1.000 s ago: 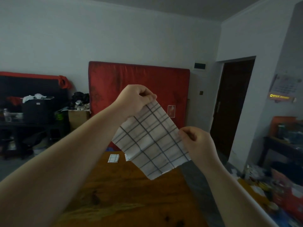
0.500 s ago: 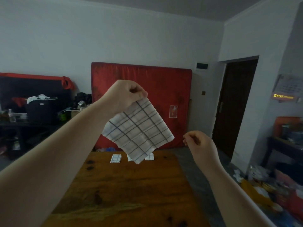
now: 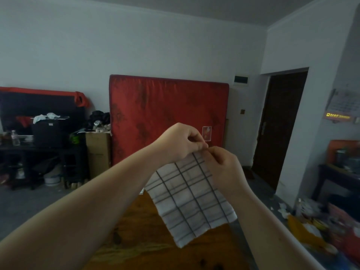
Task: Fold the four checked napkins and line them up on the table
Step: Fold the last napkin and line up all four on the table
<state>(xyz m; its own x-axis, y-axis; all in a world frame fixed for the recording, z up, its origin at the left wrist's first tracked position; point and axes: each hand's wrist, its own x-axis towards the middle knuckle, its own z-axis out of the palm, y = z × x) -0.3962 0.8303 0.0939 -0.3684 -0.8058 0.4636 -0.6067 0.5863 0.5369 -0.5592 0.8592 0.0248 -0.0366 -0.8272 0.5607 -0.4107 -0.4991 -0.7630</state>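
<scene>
A white napkin with dark checks [image 3: 191, 199] hangs in the air above the wooden table [image 3: 140, 248]. My left hand [image 3: 181, 142] pinches its top corner. My right hand [image 3: 224, 166] meets the left at that same corner and pinches the cloth too. The napkin droops down and to the right, its lower corner near the table's right side. The far end of the table, where folded napkins lay a moment ago, is hidden behind the hanging napkin and my arms.
A red mattress [image 3: 167, 117] leans on the far wall. A cardboard box [image 3: 98, 151] and a dark cluttered shelf [image 3: 42, 141] stand at the left. A dark doorway [image 3: 280, 125] is at the right, with floor clutter [image 3: 319, 227] beside the table.
My right hand, which had let go of the napkin, has come back up to the left hand and taken the top corner. Both hands and the napkin moved right and lower.
</scene>
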